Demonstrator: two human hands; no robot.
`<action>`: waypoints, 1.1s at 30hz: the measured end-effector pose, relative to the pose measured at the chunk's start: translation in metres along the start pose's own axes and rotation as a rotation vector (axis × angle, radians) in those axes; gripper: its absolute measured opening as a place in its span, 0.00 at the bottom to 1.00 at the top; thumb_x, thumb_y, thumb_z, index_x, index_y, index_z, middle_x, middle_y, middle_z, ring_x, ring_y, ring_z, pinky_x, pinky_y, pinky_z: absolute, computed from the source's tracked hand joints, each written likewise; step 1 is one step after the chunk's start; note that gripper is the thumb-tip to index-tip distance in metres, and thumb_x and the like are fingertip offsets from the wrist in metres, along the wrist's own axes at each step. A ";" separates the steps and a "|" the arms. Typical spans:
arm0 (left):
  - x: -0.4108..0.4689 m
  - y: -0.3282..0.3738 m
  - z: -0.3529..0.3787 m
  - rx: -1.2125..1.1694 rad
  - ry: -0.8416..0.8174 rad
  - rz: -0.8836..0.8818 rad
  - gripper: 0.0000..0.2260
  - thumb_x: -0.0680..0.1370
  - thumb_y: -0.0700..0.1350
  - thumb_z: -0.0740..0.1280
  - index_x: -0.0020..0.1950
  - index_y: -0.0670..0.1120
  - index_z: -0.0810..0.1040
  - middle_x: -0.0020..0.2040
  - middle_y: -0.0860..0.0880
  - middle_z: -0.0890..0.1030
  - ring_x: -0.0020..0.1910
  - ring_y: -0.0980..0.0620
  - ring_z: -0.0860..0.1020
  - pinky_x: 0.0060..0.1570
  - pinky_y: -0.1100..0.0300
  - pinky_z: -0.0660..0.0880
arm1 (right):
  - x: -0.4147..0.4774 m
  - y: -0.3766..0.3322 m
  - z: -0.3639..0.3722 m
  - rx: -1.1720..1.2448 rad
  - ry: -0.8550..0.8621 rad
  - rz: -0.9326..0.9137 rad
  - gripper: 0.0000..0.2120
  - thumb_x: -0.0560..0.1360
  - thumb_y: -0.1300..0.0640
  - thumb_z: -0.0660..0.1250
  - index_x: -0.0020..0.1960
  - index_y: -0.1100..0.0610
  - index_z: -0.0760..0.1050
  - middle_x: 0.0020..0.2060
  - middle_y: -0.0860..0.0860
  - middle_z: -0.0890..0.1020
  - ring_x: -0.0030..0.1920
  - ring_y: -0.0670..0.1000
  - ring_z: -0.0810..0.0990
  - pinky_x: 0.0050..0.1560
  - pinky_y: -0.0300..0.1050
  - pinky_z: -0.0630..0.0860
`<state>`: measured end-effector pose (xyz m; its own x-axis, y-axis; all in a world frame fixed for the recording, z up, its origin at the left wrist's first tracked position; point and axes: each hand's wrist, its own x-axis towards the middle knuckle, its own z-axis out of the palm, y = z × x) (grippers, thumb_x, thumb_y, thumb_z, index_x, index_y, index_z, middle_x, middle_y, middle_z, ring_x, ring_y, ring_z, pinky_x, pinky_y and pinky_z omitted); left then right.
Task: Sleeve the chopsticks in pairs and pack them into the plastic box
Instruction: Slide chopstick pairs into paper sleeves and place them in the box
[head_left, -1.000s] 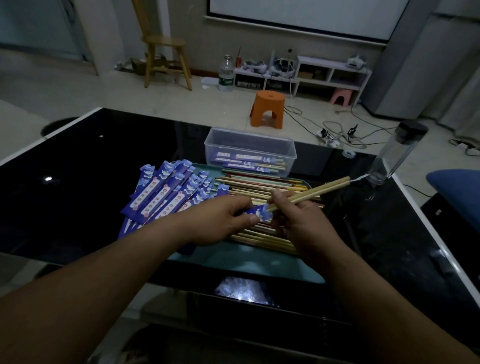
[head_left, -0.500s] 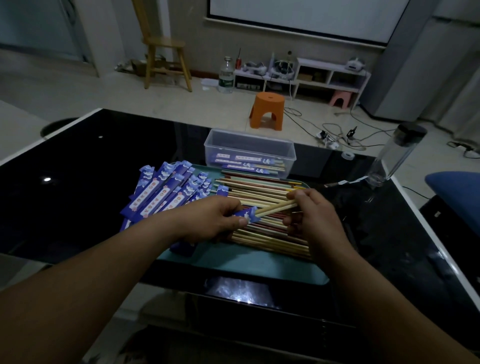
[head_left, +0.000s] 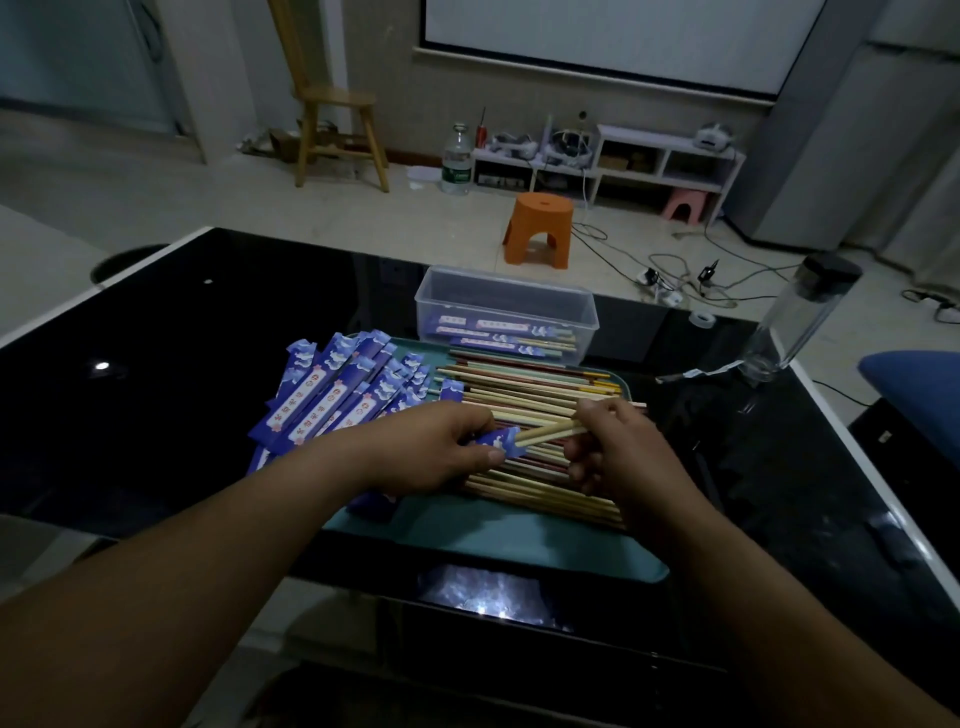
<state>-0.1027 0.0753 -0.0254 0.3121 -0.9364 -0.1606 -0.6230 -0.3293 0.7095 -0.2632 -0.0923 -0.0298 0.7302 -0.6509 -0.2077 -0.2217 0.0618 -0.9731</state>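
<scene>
My left hand (head_left: 436, 451) pinches a blue paper sleeve (head_left: 497, 440) by its mouth, above the teal tray (head_left: 498, 530). A pale pair of chopsticks (head_left: 548, 434) sticks out of that sleeve, with my right hand (head_left: 613, 447) closed on its outer end. Loose chopsticks (head_left: 530, 395) lie in a heap on the tray under both hands. Empty blue sleeves (head_left: 332, 395) are fanned out on the tray's left side. The clear plastic box (head_left: 506, 299) stands behind the tray and holds a few sleeved pairs.
The tray rests on a glossy black table (head_left: 208, 374) with a white edge. A clear bottle with a black cap (head_left: 800, 317) stands at the table's right rim. A tape roll (head_left: 701, 318) lies behind. On the floor are an orange stool (head_left: 540, 228) and cables.
The chopstick pair has slid most of the way into the sleeve. My right hand moved left and down toward my left hand, which kept hold of the sleeve.
</scene>
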 end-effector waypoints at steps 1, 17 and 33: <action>-0.001 0.000 -0.001 0.012 0.010 -0.007 0.11 0.82 0.55 0.66 0.50 0.47 0.76 0.39 0.50 0.77 0.36 0.54 0.74 0.40 0.55 0.72 | 0.000 0.000 -0.002 0.016 -0.013 0.012 0.09 0.86 0.51 0.61 0.51 0.56 0.73 0.33 0.53 0.80 0.28 0.50 0.76 0.28 0.43 0.70; 0.004 -0.005 -0.013 -0.340 0.397 -0.198 0.17 0.86 0.51 0.60 0.38 0.46 0.72 0.23 0.58 0.74 0.24 0.62 0.71 0.33 0.59 0.66 | 0.014 -0.005 -0.025 0.349 0.127 0.105 0.07 0.85 0.55 0.59 0.54 0.57 0.73 0.30 0.51 0.75 0.28 0.48 0.71 0.29 0.42 0.64; 0.040 -0.029 -0.062 -0.245 0.728 -0.171 0.11 0.83 0.49 0.64 0.65 0.51 0.76 0.59 0.49 0.79 0.55 0.53 0.79 0.56 0.51 0.77 | 0.092 -0.043 -0.032 0.413 0.261 0.072 0.10 0.87 0.58 0.55 0.49 0.56 0.70 0.33 0.52 0.70 0.31 0.48 0.67 0.34 0.43 0.62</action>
<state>-0.0276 0.0544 -0.0093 0.8333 -0.5325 0.1487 -0.3744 -0.3457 0.8604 -0.2073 -0.1787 -0.0040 0.5247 -0.7984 -0.2956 0.0472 0.3739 -0.9263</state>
